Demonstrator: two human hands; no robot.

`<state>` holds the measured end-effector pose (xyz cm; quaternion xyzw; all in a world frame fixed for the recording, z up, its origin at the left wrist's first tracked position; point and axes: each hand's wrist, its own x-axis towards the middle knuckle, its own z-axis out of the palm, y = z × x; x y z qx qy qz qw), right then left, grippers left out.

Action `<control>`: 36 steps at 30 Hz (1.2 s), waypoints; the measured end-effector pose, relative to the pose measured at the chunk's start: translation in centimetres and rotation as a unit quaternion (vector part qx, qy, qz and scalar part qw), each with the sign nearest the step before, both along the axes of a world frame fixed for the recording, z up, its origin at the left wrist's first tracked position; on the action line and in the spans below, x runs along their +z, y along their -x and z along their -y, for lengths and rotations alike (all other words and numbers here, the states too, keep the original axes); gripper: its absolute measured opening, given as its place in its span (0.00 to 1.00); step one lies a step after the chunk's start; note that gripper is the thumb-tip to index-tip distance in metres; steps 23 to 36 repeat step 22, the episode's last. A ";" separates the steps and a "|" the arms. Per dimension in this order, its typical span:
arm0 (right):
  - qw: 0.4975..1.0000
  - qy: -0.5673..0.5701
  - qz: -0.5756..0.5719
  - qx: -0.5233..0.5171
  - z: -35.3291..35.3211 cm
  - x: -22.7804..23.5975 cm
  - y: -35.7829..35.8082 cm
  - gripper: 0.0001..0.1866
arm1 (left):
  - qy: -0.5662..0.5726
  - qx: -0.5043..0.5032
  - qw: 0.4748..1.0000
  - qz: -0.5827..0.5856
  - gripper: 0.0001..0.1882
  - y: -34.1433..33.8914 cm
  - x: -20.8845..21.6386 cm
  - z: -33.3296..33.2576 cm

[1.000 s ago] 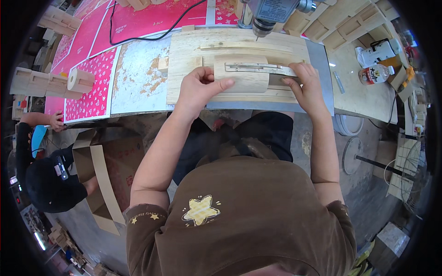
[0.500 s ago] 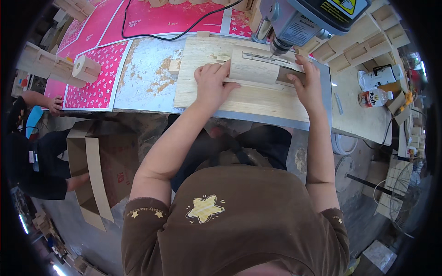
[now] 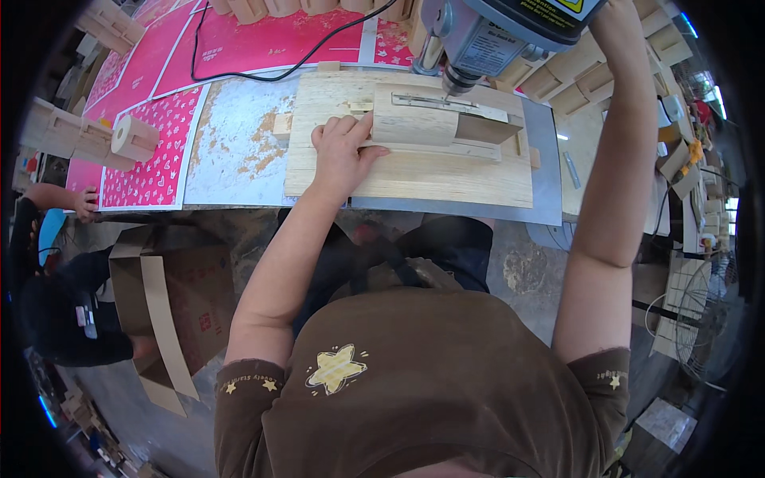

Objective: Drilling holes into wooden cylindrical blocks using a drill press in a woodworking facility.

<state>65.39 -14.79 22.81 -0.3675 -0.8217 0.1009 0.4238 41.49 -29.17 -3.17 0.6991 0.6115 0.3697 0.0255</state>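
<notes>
A pale wooden box with a curved side [image 3: 414, 126] lies on a flat wooden board [image 3: 446, 185]. A narrow slot or metal strip runs along its top, and its right part is a darker recess. My left hand [image 3: 343, 151] grips the box's left end, thumb stretched along the lower edge and fingers bent at the corner. Above the box hangs the chuck of a drill press [image 3: 460, 80], its tip close to the slot; I cannot tell if it touches. My right hand [image 3: 610, 12] reaches up beside the drill head at the top edge, its fingers hidden.
Pink printed sheets [image 3: 263, 44] cover the table's left, with a black cable [image 3: 299, 72] across them. Wooden cylinders [image 3: 134, 139] stand at left, more wooden pieces [image 3: 586, 84] at right. A co-worker's hand [image 3: 86, 205] rests at the table edge near an open cardboard box [image 3: 159, 319].
My right hand has let go of the box's right end and moved up to the drill head's right side. My left hand stays on the box. The view has shifted slightly.
</notes>
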 end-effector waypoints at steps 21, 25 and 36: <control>0.983 -0.138 -0.101 -0.072 9.2 -17.5 -1.2 0.06 | -0.014 0.012 1.000 -0.018 0.31 0.2 -0.3 0.1; 0.986 -0.133 -0.075 -0.059 9.4 -16.7 -2.2 0.06 | -0.015 0.011 1.000 -0.018 0.31 0.1 -0.2 0.0; 0.986 -0.133 -0.075 -0.059 9.4 -16.7 -2.2 0.06 | -0.015 0.011 1.000 -0.018 0.31 0.1 -0.2 0.0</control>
